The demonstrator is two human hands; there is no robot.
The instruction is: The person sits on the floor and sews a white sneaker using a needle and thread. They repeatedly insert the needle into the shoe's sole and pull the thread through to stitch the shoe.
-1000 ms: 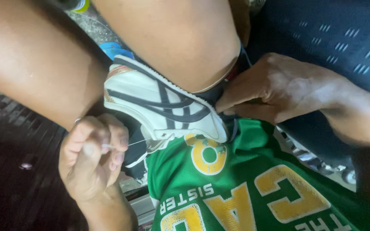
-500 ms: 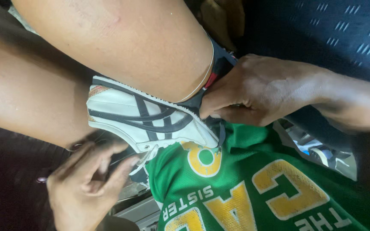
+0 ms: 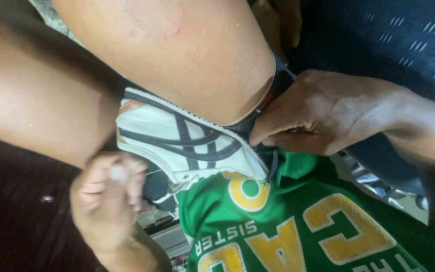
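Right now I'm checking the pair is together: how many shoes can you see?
1. A white shoe with dark stripes lies across the middle, under the bare leg, its end at the right hand above the green shirt. A second may be hidden.

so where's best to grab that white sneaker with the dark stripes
Probably the white sneaker at its toe end, from the lower right: that end pokes out free above the green jersey, while the heel end sits tucked under the leg.
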